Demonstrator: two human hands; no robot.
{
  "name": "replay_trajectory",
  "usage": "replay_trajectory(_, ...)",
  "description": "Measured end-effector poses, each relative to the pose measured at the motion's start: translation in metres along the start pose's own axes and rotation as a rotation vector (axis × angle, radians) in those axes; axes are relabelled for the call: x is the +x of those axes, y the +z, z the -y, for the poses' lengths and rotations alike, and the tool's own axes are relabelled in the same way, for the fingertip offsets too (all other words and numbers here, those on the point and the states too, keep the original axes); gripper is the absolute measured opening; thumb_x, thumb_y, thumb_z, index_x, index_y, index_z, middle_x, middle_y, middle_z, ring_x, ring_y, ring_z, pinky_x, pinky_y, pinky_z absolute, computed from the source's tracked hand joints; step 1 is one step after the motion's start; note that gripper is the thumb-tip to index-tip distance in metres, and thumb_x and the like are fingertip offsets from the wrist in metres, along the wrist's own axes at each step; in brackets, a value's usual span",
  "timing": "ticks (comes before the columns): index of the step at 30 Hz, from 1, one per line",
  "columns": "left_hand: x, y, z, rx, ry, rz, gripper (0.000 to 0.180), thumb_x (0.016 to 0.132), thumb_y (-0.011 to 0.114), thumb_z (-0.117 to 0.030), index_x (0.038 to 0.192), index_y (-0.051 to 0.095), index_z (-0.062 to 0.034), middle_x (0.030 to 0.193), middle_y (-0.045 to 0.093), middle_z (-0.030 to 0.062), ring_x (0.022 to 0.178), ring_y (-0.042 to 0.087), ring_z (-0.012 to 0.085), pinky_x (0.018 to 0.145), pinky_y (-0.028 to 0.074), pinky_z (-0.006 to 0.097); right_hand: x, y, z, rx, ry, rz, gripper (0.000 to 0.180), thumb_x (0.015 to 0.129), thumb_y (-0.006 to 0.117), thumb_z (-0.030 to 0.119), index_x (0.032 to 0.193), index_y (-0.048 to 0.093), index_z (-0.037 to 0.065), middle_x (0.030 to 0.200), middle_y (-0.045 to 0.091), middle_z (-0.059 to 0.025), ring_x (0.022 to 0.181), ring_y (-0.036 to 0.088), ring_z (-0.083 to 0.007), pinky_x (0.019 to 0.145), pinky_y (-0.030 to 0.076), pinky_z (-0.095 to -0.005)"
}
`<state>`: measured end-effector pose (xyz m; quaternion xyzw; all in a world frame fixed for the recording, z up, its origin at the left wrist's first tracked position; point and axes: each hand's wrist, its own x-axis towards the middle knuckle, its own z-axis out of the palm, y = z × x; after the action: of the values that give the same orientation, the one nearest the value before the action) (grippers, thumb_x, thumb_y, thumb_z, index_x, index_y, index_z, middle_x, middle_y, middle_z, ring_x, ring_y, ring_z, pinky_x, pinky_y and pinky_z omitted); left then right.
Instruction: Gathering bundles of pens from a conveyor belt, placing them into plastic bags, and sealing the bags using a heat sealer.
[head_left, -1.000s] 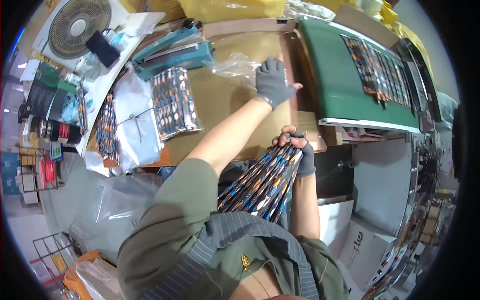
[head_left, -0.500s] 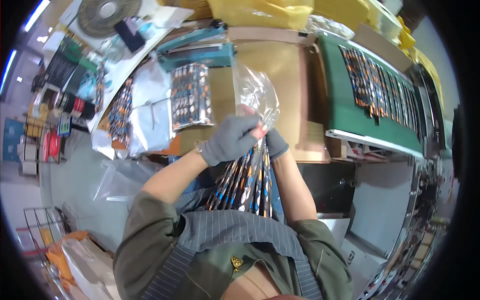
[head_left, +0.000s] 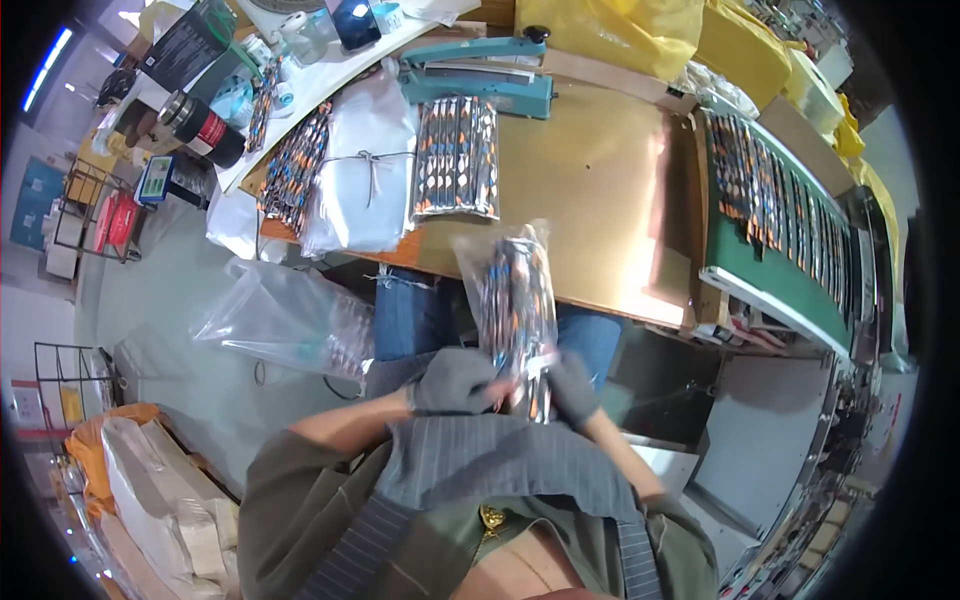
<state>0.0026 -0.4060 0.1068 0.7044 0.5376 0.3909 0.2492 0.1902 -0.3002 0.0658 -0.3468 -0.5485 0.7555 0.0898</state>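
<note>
A bundle of thin dark sticks (head_left: pixel 515 290) patterned in blue, orange and white stands close to my body, partly inside a clear plastic bag (head_left: pixel 467 258). My left hand (head_left: pixel 452 382), in a grey glove with bare fingertips, closes on the bundle's near left side. From the other side my right hand (head_left: pixel 572 388), gloved in grey too, grips the same bundle. Both hands are a little blurred, and the right fingers are partly hidden. The lower end of the sticks reaches down to my striped apron (head_left: pixel 480 450).
On the table (head_left: pixel 590 200) lie a filled bag of sticks (head_left: pixel 456 160) and a stack of clear bags (head_left: pixel 360 190) tied with string. A turquoise bag sealer (head_left: pixel 480 85) stands behind. Rows of sticks lie on a green belt (head_left: pixel 740 240) at right. A plastic bag (head_left: pixel 280 315) hangs low left.
Both hands have come down toward my body. The bag, earlier mostly unfilled above my hands, now surrounds the upper part of the bundle. The view has shifted too.
</note>
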Motion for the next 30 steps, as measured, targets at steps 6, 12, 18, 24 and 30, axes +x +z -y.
replay_trajectory(6, 0.131, -0.069, -0.013, 0.069, -0.063, -0.410, 0.011, 0.078, 0.059, -0.011, 0.077, 0.050, -0.0043, 0.061, 0.048, 0.0077, 0.056, 0.050, 0.0170, 0.052, 0.039, 0.031, 0.031, -0.003, 0.126, -0.918, -0.958, -0.870, 0.014, 0.078, 0.065, 0.010, 0.087, 0.057, 0.004, 0.063, 0.057, -0.0112, 0.052, 0.056, -0.0213, 0.051, 0.044, -0.0309)
replay_trajectory(12, 0.199, -0.142, 0.038, 0.512, -0.119, 0.177, 0.023, 0.083, 0.050, -0.015, 0.069, 0.062, -0.0008, 0.059, 0.061, 0.0115, 0.055, 0.061, 0.0183, 0.052, 0.045, 0.034, 0.051, -0.067, 0.220, -1.203, -0.572, -0.705, 0.010, 0.074, 0.056, 0.007, 0.083, 0.057, 0.004, 0.066, 0.057, -0.0119, 0.063, 0.058, -0.0181, 0.059, 0.045, -0.0273)
replay_trajectory(18, 0.220, -0.125, 0.031, 0.579, -0.004, -0.035, 0.025, 0.085, 0.047, -0.017, 0.082, 0.062, 0.0023, 0.067, 0.064, 0.0117, 0.055, 0.062, 0.0128, 0.045, 0.047, 0.030, 0.067, -0.109, 0.223, -1.090, -0.468, -0.696, 0.013, 0.074, 0.055, 0.010, 0.082, 0.058, 0.000, 0.067, 0.058, -0.0073, 0.065, 0.056, -0.0115, 0.060, 0.044, -0.0244)
replay_trajectory(24, 0.211, -0.144, -0.009, -0.252, -0.242, -0.042, 0.028, 0.084, 0.052, -0.020, 0.089, 0.064, 0.0051, 0.063, 0.063, 0.0110, 0.047, 0.058, 0.0110, 0.044, 0.047, 0.025, 0.048, -0.097, 0.226, -0.611, -0.624, -0.669, 0.013, 0.079, 0.058, 0.008, 0.091, 0.057, 0.004, 0.076, 0.057, -0.0018, 0.064, 0.054, -0.0081, 0.057, 0.044, -0.0222)
replay_trajectory(30, 0.205, -0.126, 0.006, 0.199, -0.036, -0.315, 0.018, 0.079, 0.056, -0.018, 0.074, 0.060, -0.0007, 0.069, 0.062, 0.0201, 0.062, 0.060, 0.0357, 0.061, 0.047, 0.042, 0.038, -0.107, 0.226, -0.743, -0.611, -0.547, 0.009, 0.079, 0.060, 0.005, 0.087, 0.059, 0.001, 0.065, 0.055, -0.0013, 0.055, 0.052, -0.0083, 0.050, 0.041, -0.0216)
